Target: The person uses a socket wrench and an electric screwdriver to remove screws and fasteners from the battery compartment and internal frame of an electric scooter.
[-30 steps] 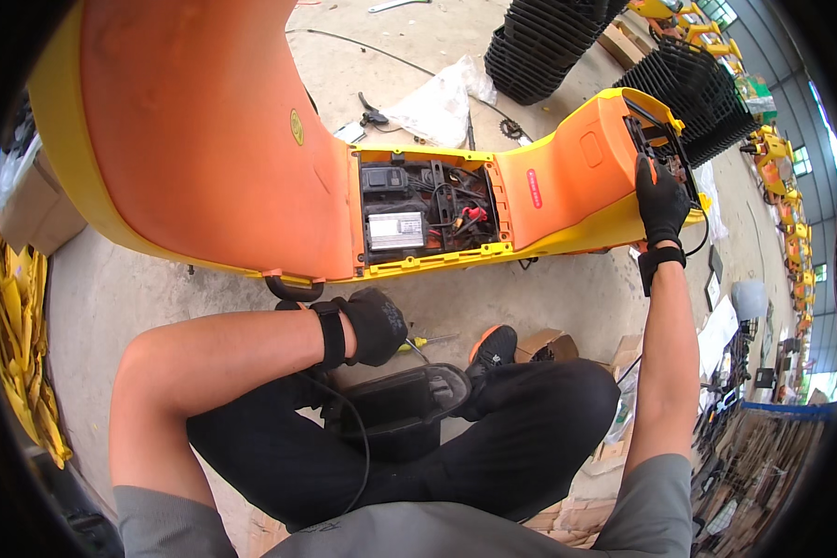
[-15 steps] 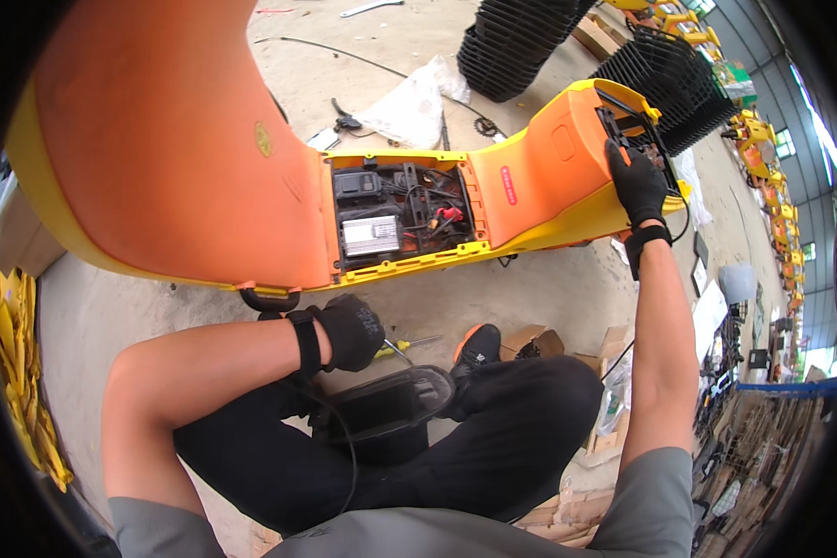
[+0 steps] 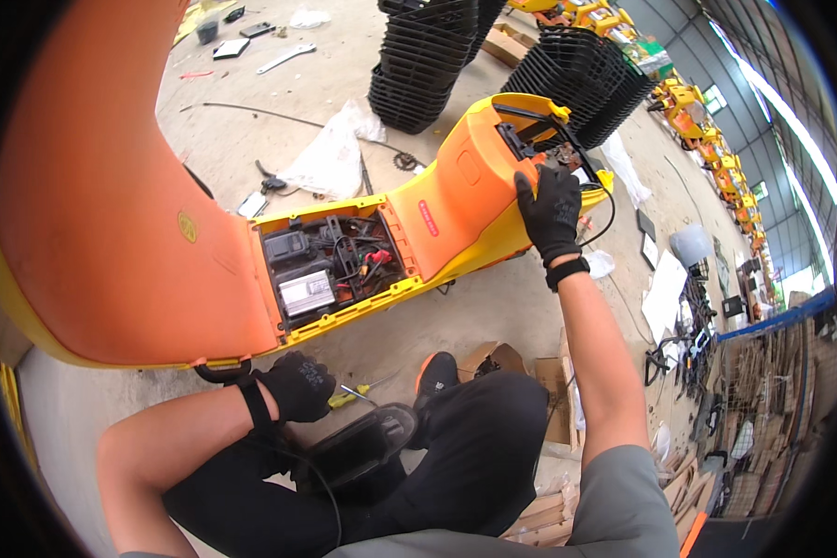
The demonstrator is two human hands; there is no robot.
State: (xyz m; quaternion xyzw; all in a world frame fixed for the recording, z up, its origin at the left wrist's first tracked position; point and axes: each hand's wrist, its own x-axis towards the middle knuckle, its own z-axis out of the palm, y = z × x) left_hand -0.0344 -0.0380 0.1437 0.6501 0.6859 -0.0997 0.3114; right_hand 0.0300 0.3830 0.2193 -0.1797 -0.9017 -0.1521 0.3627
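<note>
An orange and yellow scooter body (image 3: 465, 200) lies across the floor before me, its middle compartment uncovered. Inside sit a silver box (image 3: 307, 293), a black box (image 3: 286, 245) and wires with a red connector (image 3: 378, 258). My right hand (image 3: 553, 209), in a black glove, grips the body's right end, thumb on the orange surface. In its black glove, my left hand (image 3: 298, 386) is closed below the body's near edge. A thin metal shaft (image 3: 357, 395) sticks out beside it; any handle is hidden. Between my legs rests a black plastic cover (image 3: 363, 446).
A yellow-handled screwdriver (image 3: 349, 397) lies on the floor near my shoe (image 3: 437, 374). Beyond the body are stacked black baskets (image 3: 423, 70), a white plastic bag (image 3: 330, 153), a cable and a wrench (image 3: 286, 58). Cartons (image 3: 553, 395) and scattered parts lie at the right.
My view has swung right, so the scooter body appears further left and lower at its left end. My right hand still grips its right end; my left hand stays closed.
</note>
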